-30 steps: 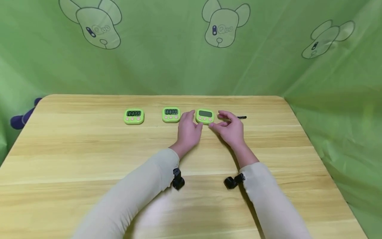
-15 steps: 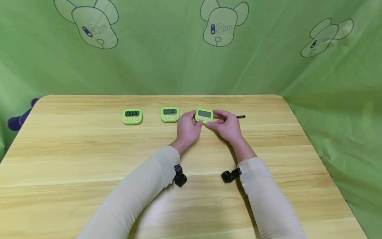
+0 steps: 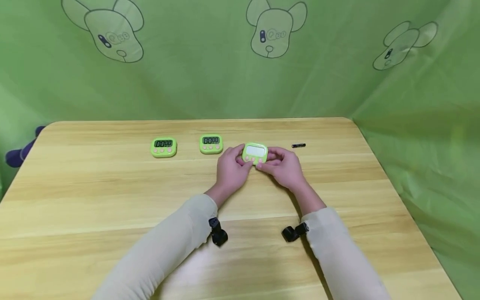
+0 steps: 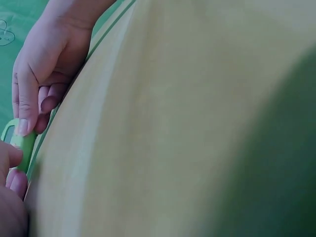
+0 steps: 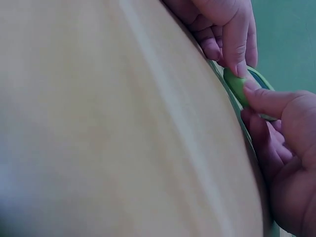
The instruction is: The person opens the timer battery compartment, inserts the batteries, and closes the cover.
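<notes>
On the bench (image 3: 112, 191), toward the far edge, I have a left timer (image 3: 163, 149), then a middle timer (image 3: 211, 146) to its right, apart. Right of both, slightly nearer the front, a third timer (image 3: 255, 153) is between the hands: left hand (image 3: 231, 170) on its left, right hand (image 3: 286, 170) on its right. Small rod (image 3: 298, 146) lies farther right, behind the right hand. Curtain (image 3: 206, 87) behind the bench and along its right side.
</notes>
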`<state>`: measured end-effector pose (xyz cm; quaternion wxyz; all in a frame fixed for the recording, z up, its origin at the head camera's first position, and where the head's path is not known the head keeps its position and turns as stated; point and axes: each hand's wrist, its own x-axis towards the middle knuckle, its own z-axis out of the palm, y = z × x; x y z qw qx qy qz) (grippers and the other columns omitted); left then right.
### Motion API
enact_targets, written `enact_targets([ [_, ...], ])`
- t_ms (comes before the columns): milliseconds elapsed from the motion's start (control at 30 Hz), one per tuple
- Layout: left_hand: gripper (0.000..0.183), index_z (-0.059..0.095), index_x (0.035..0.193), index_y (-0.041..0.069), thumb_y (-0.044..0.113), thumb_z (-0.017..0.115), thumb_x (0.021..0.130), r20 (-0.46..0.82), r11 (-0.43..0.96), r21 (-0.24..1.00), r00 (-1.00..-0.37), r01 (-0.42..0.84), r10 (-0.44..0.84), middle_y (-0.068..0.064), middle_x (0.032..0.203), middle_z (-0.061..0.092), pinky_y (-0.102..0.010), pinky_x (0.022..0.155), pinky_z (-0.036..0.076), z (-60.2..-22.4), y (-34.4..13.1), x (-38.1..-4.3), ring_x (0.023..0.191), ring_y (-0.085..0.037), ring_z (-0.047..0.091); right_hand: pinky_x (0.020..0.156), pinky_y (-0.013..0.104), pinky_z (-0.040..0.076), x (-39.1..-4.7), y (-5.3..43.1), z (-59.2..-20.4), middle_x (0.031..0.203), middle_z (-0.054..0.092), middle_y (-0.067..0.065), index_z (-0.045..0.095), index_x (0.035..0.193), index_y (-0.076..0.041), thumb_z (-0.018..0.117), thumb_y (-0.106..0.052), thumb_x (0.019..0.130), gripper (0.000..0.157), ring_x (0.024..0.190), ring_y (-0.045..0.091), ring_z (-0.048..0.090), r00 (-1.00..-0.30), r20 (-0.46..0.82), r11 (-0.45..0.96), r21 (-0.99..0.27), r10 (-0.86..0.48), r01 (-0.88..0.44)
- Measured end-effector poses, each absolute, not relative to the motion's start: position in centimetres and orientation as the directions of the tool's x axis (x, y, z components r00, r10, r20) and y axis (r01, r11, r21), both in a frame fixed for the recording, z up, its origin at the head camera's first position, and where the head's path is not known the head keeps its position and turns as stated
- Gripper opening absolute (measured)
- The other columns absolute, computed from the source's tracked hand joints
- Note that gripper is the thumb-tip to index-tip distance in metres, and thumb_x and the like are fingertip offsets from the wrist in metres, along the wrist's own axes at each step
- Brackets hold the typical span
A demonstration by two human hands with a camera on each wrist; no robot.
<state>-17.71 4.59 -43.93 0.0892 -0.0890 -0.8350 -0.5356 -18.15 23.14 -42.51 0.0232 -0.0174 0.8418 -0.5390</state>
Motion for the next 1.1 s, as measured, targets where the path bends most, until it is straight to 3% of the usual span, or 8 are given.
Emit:
enact_targets([
  [367, 0.051, 0.064, 0.128, 0.0, 0.002, 0.083, 0.08, 0.302, 0.321, 0.907, -0.952, 0.273, -0.046, -0.007, 0.09, 0.06, -0.023, 0.064, 0.054, -44.4, 2.8, -14.3, 0.074, -0.018, 0.058, 0.072, 0.029, 0.061, -15.4, 21.0, -42.7, 0.098, 0.07, 0.016, 0.059, 0.126, 0.0, 0.084, -0.002, 0.081, 0.051, 0.079, 0.023, 0.071, -0.99, 0.006, 0.3, -0.953, -0.143, -0.049],
  [533, 0.055, 0.062, 0.129, -0.001, -0.002, 0.083, 0.079, 0.302, 0.211, 0.936, -0.951, 0.282, -0.071, -0.009, 0.099, 0.063, -0.024, 0.064, 0.056, -44.7, 1.5, -13.0, 0.076, -0.019, 0.06, 0.07, 0.031, 0.061, -14.3, 19.3, -42.7, 0.097, 0.069, 0.015, 0.063, 0.12, 0.001, 0.084, 0.002, 0.078, 0.047, 0.077, 0.025, 0.07, -0.988, 0.048, 0.277, -0.957, -0.144, -0.087],
  [700, 0.057, 0.057, 0.135, -0.002, 0.001, 0.08, 0.083, 0.219, 0.045, 0.975, -0.975, 0.216, -0.049, -0.012, 0.11, 0.065, -0.021, 0.068, 0.056, -44.5, 0.0, -11.8, 0.083, -0.021, 0.062, 0.07, 0.034, 0.062, -13.2, 17.5, -42.6, 0.102, 0.067, 0.017, 0.064, 0.118, 0.002, 0.083, 0.008, 0.077, 0.045, 0.077, 0.027, 0.071, -0.988, 0.08, 0.218, -0.97, -0.132, -0.107],
  [800, 0.053, 0.056, 0.136, 0.0, 0.006, 0.077, 0.088, 0.133, -0.028, 0.991, -0.991, 0.133, -0.028, -0.014, 0.105, 0.066, -0.021, 0.068, 0.056, -44.2, -0.9, -11.2, 0.082, -0.023, 0.062, 0.071, 0.036, 0.062, -12.8, 16.9, -42.6, 0.106, 0.065, 0.018, 0.065, 0.118, 0.003, 0.081, 0.013, 0.076, 0.046, 0.078, 0.03, 0.071, -0.985, 0.096, 0.176, -0.977, -0.142, -0.121],
  [900, 0.047, 0.056, 0.136, 0.0, 0.011, 0.072, 0.093, 0.063, -0.086, 0.994, -0.998, 0.063, -0.005, -0.017, 0.101, 0.066, -0.028, 0.071, 0.058, -43.8, -1.7, -10.9, 0.081, -0.03, 0.063, 0.072, 0.035, 0.062, -12.6, 16.6, -42.7, 0.108, 0.065, 0.018, 0.067, 0.117, 0.002, 0.08, 0.016, 0.074, 0.047, 0.08, 0.034, 0.071, -0.98, 0.122, 0.155, -0.977, -0.157, -0.146],
  [1000, 0.043, 0.055, 0.137, -0.002, 0.013, 0.067, 0.097, 0.038, -0.124, 0.992, -0.999, 0.036, 0.014, -0.017, 0.109, 0.061, -0.038, 0.076, 0.06, -43.5, -2.2, -10.9, 0.085, -0.039, 0.064, 0.075, 0.034, 0.061, -12.6, 16.5, -42.9, 0.11, 0.066, 0.018, 0.069, 0.116, 0.002, 0.08, 0.018, 0.073, 0.047, 0.084, 0.037, 0.07, -0.972, 0.16, 0.142, -0.972, -0.174, -0.186],
  [1100, 0.042, 0.054, 0.137, -0.004, 0.01, 0.064, 0.099, 0.043, -0.148, 0.988, -0.999, 0.04, 0.018, -0.014, 0.116, 0.055, -0.04, 0.075, 0.061, -43.4, -2.3, -11.0, 0.085, -0.041, 0.064, 0.078, 0.035, 0.061, -12.6, 16.5, -43.2, 0.113, 0.064, 0.021, 0.069, 0.113, 0.006, 0.078, 0.022, 0.072, 0.045, 0.088, 0.042, 0.068, -0.963, 0.191, 0.114, -0.97, -0.192, -0.215],
])
